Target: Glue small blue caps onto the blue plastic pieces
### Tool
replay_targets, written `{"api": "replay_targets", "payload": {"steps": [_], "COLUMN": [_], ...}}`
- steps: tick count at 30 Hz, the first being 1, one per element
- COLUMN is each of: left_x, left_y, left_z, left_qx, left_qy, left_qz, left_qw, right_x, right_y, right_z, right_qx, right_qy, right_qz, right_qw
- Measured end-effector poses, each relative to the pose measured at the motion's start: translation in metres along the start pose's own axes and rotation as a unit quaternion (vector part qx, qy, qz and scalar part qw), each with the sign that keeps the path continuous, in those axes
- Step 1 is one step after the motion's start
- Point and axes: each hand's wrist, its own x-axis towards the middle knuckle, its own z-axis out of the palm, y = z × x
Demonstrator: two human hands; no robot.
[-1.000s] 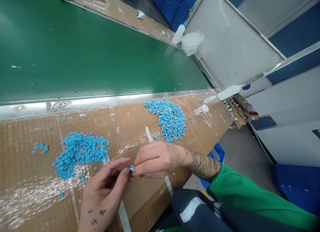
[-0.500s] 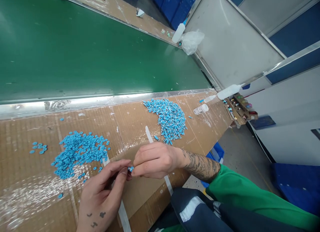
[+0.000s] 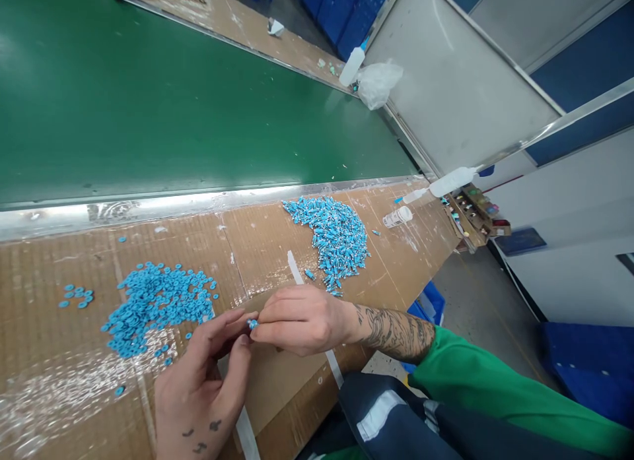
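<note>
Between the fingertips of my right hand (image 3: 302, 321), closed in a pinch, is a small blue piece (image 3: 252, 323) with a pale, shiny part. My left hand (image 3: 205, 374) is curled right beside it. Its index fingertip meets the piece, while the thumb tip lies just below it; whatever the curled fingers hold is hidden. Left of the hands spreads a heap of blue rings (image 3: 153, 305), flat with a hole in the middle. Beyond my right hand lies a pile of small blue pointed pieces (image 3: 339, 239) with clear or shiny parts. Both hands are over a brown cardboard sheet (image 3: 277, 394).
A green conveyor belt (image 3: 173, 110) runs behind the cardboard-covered bench (image 3: 257, 229). On the right lie a small clear jar (image 3: 397, 216) and a white squeeze bottle (image 3: 452, 181). Another bottle (image 3: 352, 66) and a plastic bag (image 3: 379, 84) are across the belt.
Both hands have shifted slightly left and up with the small blue piece. My left thumb has come down away from the piece and the index finger.
</note>
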Motion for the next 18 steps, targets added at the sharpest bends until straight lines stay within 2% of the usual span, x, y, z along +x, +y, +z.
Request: {"api": "replay_targets", "payload": {"steps": [3,8,13,18], "left_x": [-0.001,-0.002,-0.003,-0.003], "left_y": [0.000,0.000,0.001,0.002], "left_z": [0.000,-0.001,-0.001,-0.002], "left_qx": [-0.012,-0.025,-0.067,-0.080], "left_qy": [-0.010,-0.026,-0.032,-0.046], "left_qz": [0.007,-0.009,-0.010,-0.010], "left_qw": [1.000,0.999,0.997,0.996], "right_x": [0.001,-0.001,-0.001,-0.001], "right_y": [0.001,0.002,0.002,0.002], "right_z": [-0.001,-0.002,-0.007,-0.018], "right_qx": [0.003,0.005,0.032,0.061], "right_qy": [0.011,-0.021,-0.024,0.003], "right_qz": [-0.008,-0.014,-0.015,-0.021], "right_qw": [1.000,1.000,0.999,0.998]}}
